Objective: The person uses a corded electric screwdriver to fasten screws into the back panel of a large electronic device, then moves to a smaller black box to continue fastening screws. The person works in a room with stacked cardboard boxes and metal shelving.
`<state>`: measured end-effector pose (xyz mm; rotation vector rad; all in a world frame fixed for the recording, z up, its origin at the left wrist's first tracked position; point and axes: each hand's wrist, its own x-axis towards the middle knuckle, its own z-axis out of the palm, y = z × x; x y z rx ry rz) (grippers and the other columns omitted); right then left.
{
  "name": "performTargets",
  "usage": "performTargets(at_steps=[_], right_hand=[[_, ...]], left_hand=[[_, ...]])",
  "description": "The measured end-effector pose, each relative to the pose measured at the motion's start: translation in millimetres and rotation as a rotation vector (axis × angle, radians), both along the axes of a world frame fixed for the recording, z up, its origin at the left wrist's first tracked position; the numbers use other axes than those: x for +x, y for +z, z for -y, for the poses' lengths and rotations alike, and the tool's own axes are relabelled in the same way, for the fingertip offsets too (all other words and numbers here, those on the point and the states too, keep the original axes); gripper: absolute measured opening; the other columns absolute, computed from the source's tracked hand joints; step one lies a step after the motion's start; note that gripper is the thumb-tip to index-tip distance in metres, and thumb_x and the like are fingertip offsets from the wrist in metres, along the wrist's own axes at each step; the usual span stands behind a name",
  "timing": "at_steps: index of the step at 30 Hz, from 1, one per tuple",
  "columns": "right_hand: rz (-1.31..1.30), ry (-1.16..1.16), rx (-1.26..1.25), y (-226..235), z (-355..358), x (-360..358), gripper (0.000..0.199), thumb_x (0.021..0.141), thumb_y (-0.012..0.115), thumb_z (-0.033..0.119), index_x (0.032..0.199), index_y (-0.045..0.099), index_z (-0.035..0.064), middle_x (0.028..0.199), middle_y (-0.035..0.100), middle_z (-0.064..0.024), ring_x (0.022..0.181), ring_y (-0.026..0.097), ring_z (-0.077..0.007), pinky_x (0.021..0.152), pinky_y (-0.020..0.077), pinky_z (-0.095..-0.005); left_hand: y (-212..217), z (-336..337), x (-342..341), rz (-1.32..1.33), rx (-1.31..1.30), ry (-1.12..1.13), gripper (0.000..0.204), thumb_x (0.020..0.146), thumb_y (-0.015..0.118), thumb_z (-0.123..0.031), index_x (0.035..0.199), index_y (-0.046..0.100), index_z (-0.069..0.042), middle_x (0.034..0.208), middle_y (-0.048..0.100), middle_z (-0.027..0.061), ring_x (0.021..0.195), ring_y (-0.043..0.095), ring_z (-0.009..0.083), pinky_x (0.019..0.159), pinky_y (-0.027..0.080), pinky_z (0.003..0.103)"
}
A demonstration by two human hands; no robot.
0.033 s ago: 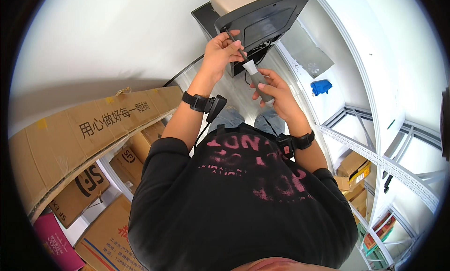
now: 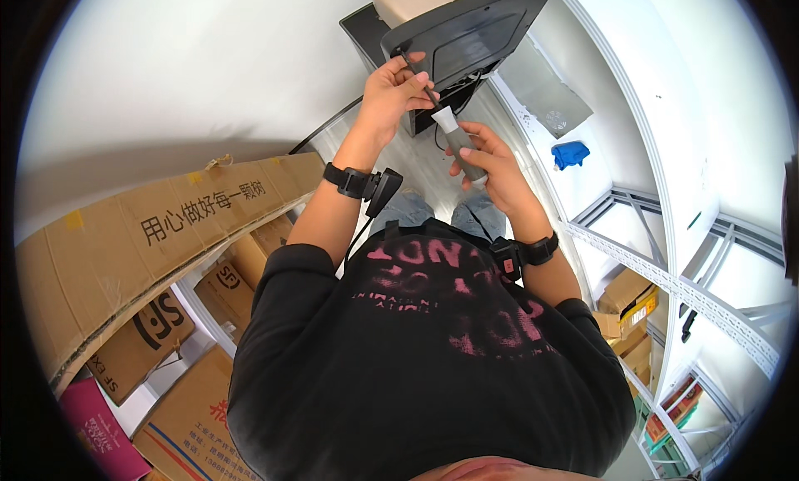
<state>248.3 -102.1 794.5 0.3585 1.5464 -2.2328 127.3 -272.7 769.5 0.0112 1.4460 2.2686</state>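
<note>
A screwdriver with a grey handle, a pale collar and a dark shaft slants up to the left in front of me. My left hand pinches the shaft between thumb and fingers near its upper end. Lower down, my right hand is closed around the handle. The shaft's far end reaches the left corner of a tilted dark grey panel with a recessed middle. Whether the tip sits in a screw is too small to tell. Behind that panel shows a rounded beige part.
A black unit with cables stands below the panel on the grey floor. Cardboard boxes fill the shelving at left. White metal shelving runs along the right, with a blue crumpled item and a flat grey sheet nearby.
</note>
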Motion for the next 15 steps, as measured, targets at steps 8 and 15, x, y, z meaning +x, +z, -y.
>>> performTargets(at_steps=[8, 15], right_hand=[[-0.006, -0.039, 0.028, -4.6, -1.3, 2.5, 0.037, 0.087, 0.052, 0.012, 0.122, 0.045, 0.0035, 0.098, 0.058, -0.0091, 0.073, 0.057, -0.013, 0.055, 0.0419, -0.0245], [0.018, -0.037, -0.033, -3.0, -2.8, -0.6, 0.037, 0.087, 0.052, 0.013, 0.122, 0.045, 0.0037, 0.096, 0.059, -0.0098, 0.067, 0.056, -0.0122, 0.049, 0.0395, -0.023]], left_hand=[[-0.8, -0.2, 0.8, 0.016, 0.051, -0.018, 0.036, 0.088, 0.057, -0.006, 0.121, 0.045, 0.002, 0.081, 0.062, 0.0092, 0.074, 0.066, 0.0207, 0.063, 0.056, 0.028], [-3.1, 1.8, 1.0, 0.001, 0.041, 0.01, 0.031, 0.089, 0.057, -0.008, 0.117, 0.051, 0.001, 0.083, 0.062, 0.0091, 0.075, 0.066, 0.0203, 0.065, 0.056, 0.028]])
